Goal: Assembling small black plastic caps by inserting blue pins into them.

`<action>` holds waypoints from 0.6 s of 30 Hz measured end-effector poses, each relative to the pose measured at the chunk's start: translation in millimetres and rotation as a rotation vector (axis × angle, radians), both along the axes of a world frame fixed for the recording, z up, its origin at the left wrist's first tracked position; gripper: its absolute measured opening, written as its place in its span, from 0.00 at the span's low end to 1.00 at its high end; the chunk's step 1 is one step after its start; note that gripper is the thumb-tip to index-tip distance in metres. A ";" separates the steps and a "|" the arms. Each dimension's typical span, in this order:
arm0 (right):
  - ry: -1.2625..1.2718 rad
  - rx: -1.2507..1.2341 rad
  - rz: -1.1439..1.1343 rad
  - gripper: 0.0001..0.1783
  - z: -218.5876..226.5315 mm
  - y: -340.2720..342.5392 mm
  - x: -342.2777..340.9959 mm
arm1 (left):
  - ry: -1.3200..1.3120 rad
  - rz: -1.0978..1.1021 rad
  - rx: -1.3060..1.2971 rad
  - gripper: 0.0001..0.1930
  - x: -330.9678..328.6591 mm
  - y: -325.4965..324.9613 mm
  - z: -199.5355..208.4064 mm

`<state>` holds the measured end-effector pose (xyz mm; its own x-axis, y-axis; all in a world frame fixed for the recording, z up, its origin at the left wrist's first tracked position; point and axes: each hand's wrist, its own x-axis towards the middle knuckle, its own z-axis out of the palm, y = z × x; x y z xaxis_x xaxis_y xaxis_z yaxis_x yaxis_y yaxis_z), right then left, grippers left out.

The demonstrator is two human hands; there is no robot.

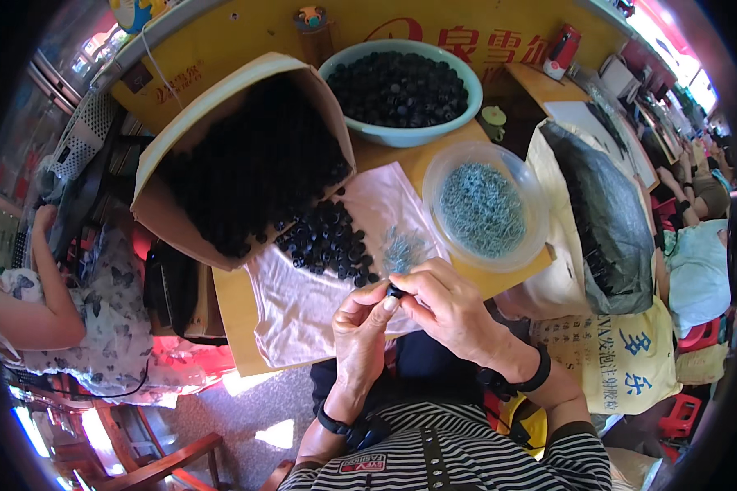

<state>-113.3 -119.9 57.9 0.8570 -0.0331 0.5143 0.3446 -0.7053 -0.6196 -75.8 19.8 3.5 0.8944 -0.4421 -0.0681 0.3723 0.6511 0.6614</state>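
Just above my lap, my left hand (359, 331) pinches a small black round cap-like part (394, 292) between thumb and fingers. My right hand (449, 309) meets it there, its fingertips closed on the same part; whether they also hold a tiny metal piece is hidden. Beyond my fingers lies a small heap of thin bluish metal pieces, like screws or pins (403, 245), on a pale pink cloth (291, 323). Left of that heap, loose black parts (332, 245) spill from a tilted cardboard box (162, 135) filled with black pieces.
A pale green basin (360, 132) heaped with black parts stands at the back. To the right are a clear plastic tub (535, 214) of bluish metal pieces and an open sack (540, 180) with a dark liner. At far left, another person's arm (49, 315) shows; more people sit far right.
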 end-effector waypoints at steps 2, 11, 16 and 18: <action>0.031 -0.019 0.025 0.15 6.7 -3.4 8.2 | 0.007 0.008 0.081 0.09 4.4 2.3 -0.5; 0.145 -0.055 -0.157 0.10 57.5 -55.6 100.3 | -0.219 0.180 0.336 0.13 38.2 22.1 9.1; 0.314 -0.239 -0.470 0.16 65.4 -139.2 175.2 | -0.160 0.247 0.559 0.09 43.8 58.1 -30.2; 0.319 -0.247 -0.536 0.16 57.3 -171.1 202.9 | -0.148 0.261 0.588 0.09 46.4 53.8 -37.3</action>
